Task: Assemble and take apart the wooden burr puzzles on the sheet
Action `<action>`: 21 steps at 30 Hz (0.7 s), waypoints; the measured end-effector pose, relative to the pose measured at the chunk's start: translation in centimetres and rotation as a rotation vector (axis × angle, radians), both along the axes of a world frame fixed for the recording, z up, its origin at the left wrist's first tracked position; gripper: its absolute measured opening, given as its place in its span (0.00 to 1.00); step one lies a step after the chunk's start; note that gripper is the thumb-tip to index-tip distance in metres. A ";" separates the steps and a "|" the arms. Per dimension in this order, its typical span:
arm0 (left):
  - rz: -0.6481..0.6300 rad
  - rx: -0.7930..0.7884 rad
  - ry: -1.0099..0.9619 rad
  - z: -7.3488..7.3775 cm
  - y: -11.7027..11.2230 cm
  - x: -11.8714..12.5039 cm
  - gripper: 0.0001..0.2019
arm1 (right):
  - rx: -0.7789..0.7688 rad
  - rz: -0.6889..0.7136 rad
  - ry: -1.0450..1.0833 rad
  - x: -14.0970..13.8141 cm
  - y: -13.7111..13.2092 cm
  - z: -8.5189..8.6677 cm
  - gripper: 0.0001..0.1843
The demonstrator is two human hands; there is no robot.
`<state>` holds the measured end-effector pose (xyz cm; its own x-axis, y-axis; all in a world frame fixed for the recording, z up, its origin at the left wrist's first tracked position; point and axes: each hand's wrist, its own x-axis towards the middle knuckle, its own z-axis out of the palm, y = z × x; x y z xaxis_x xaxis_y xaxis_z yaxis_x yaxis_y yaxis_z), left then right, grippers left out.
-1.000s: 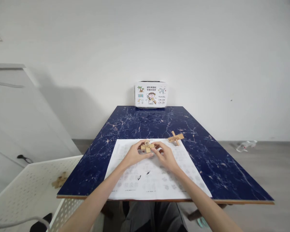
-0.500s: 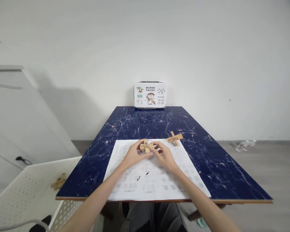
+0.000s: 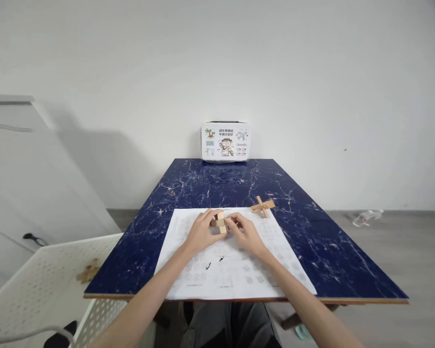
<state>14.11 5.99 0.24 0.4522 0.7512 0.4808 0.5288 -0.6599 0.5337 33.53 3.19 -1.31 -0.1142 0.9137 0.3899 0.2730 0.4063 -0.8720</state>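
A wooden interlocking puzzle [image 3: 221, 223] of light blocks is held between both hands above the printed sheet. My left hand [image 3: 202, 231] is closed around its left side, thumb below and fingers above. My right hand [image 3: 245, 232] pinches its right side with thumb and fingertips. The fingers hide parts of the puzzle. Beneath lies a white paper sheet [image 3: 235, 278] with small printed diagrams, too faint to read. At the sheet's upper right corner rests a second wooden piece, a cross-shaped puzzle [image 3: 263, 207], touched by neither hand.
The blue marbled table [image 3: 217, 181] runs back to the wall. A white printed case [image 3: 226, 141] stands at its far end. Two small dark items [image 3: 208, 266] lie on the sheet. To the left is a white perforated basket [image 3: 47, 270] with wooden pieces [image 3: 89, 271] in it.
The puzzle has turned in my hands, so a different side with lighter block faces now shows. My right fingers have shifted slightly against it. The other objects stay where they were.
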 end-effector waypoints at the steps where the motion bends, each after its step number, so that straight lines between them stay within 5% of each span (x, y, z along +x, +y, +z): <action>1: 0.006 0.006 0.008 0.0 0.0 0.0 0.26 | 0.003 0.004 -0.005 0.0 0.0 0.0 0.18; 9: 0.015 -0.013 0.007 -0.2 0.5 0.1 0.27 | 0.010 -0.022 -0.042 -0.1 -0.1 0.0 0.17; 21: -0.068 0.258 0.076 0.2 -0.4 0.1 0.24 | -0.198 -0.074 0.056 0.0 0.3 -0.2 0.25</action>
<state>14.19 5.59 0.42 0.5396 0.5745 0.6154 0.5104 -0.8046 0.3036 33.49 3.54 -1.48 -0.0272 0.9783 0.2056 0.2441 0.2059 -0.9476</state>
